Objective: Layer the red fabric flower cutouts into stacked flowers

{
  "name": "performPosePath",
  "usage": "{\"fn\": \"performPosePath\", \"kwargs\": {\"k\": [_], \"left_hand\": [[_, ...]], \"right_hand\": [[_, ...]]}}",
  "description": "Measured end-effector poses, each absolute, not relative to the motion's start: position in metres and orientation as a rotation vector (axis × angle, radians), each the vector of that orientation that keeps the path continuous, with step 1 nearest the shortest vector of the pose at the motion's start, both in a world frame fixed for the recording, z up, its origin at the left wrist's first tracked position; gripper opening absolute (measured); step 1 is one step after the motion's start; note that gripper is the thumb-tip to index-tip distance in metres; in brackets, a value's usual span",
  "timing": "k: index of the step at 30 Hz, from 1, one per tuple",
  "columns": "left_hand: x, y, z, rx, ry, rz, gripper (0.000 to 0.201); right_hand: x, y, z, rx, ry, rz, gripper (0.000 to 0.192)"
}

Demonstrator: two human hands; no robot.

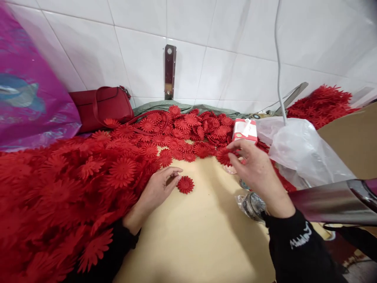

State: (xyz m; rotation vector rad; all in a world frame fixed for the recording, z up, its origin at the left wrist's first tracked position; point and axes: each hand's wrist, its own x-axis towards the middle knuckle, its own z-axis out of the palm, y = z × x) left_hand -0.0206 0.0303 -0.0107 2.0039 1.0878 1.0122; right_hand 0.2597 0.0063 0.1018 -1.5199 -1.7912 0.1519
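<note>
Poising left hand, fingers loosely parted, beside a round red petalled flower, and right hand near heaped red petalled flowers, grasp unclear.

One flower lies on the table, just right of the left hand. A big heap of flowers is on the left, and more flowers lie at the back. Behind the big heap sits a handbag, with a plastic bag left of it. A small box is behind the right hand.
</note>
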Motion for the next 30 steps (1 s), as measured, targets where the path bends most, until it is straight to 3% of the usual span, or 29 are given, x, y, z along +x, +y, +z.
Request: {"fn": "performPosePath", "kwargs": {"k": [3, 6, 10, 14, 22, 27, 30], "left_hand": [[-0.021, 0.031, -0.011, 1.991, 1.076, 1.032, 0.021], [-0.021, 0.031, -0.010, 1.984, 1.093, 1.073, 0.021], [-0.019, 0.028, 0.001, 1.801, 1.158, 1.173, 0.024], [-0.020, 0.021, 0.024, 1.468, 1.147, 1.174, 0.036], [-0.025, 0.009, 0.037, 1.390, 1.081, 1.054, 0.028], [-0.006, -0.018, 0.025, 1.921, 1.117, 1.100, 0.016], [0.003, -0.041, 0.013, 2.225, 1.021, 0.942, 0.013]], "right_hand": [[0.215, 0.004, 0.071, -1.379, -1.792, 0.629, 0.015], [0.182, 0.004, 0.035, -1.331, -1.756, 0.803, 0.020], [0.172, 0.008, 0.005, -1.410, -1.828, 0.629, 0.024], [0.183, 0.009, 0.007, -1.392, -1.734, 0.541, 0.017], [0.203, -0.024, 0.037, -1.313, -1.851, 0.841, 0.010], [0.212, 0.012, 0.035, -1.550, -1.811, 0.228, 0.031], [0.209, 0.046, 0.034, -1.703, -1.775, -0.063, 0.044]]}}
